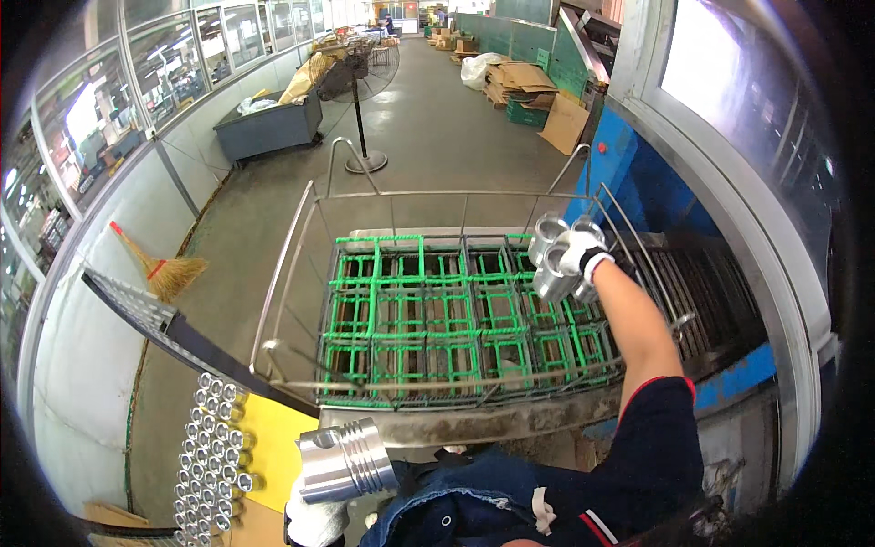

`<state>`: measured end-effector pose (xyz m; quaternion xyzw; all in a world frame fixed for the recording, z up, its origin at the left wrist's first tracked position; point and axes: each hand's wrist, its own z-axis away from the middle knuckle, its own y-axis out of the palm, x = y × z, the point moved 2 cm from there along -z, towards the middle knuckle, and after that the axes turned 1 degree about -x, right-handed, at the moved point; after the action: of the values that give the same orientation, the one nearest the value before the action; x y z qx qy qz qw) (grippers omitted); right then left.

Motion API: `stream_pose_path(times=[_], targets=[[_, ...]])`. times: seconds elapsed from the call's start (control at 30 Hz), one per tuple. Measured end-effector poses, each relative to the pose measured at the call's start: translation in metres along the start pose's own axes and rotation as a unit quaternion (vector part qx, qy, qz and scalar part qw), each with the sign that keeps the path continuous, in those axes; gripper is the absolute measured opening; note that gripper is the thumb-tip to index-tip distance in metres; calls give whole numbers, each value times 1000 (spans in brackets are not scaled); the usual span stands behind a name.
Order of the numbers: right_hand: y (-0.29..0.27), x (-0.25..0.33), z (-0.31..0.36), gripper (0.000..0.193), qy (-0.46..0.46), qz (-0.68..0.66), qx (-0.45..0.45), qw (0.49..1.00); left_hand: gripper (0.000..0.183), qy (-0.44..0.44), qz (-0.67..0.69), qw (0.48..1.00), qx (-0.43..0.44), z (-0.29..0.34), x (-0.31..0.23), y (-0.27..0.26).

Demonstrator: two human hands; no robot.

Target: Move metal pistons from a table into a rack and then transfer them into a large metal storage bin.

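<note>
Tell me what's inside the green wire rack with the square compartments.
The green wire rack shows only bare square cells, with dark conveyor beneath. The far right cells are covered by the gloved right hand, which holds shiny metal pistons, and its forearm.

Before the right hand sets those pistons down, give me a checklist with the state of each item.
1. Right hand grip on its pistons: ok, several shiny ones clutched in the gloved hand.
2. Hand position: ok, over the right end of the green rack.
3. Free cells in the rack: ok, the cells in view look empty.
4. Left hand grip on its piston: ok, held low at the body, apart from the rack.
5. Wire basket around the rack: ok, rails stand clear of the raised arm.
6. Exact cell under the right hand: cannot tell, the pistons hide it.
</note>
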<state>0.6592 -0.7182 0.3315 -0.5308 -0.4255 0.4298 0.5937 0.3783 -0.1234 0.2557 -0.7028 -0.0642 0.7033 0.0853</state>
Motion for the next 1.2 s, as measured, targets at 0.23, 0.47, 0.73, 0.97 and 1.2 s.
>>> stream_pose_path(times=[0.23,0.47,0.73,0.97,1.2], targets=[[95,-47,-79,48,0,23,53,998,38,3,92,996,-3,-68,-58,72],[58,-36,-89,61,15,-54,129,990,39,7,172,985,23,-179,-123,152],[107,-78,-109,66,-90,86,289,949,28,-71,79,979,176,-297,-108,253],[193,-94,-77,71,78,-181,435,879,30,-76,-69,968,231,-328,-59,291],[96,-40,-97,77,-34,-30,228,973,35,-27,-285,908,305,-349,-70,326]])
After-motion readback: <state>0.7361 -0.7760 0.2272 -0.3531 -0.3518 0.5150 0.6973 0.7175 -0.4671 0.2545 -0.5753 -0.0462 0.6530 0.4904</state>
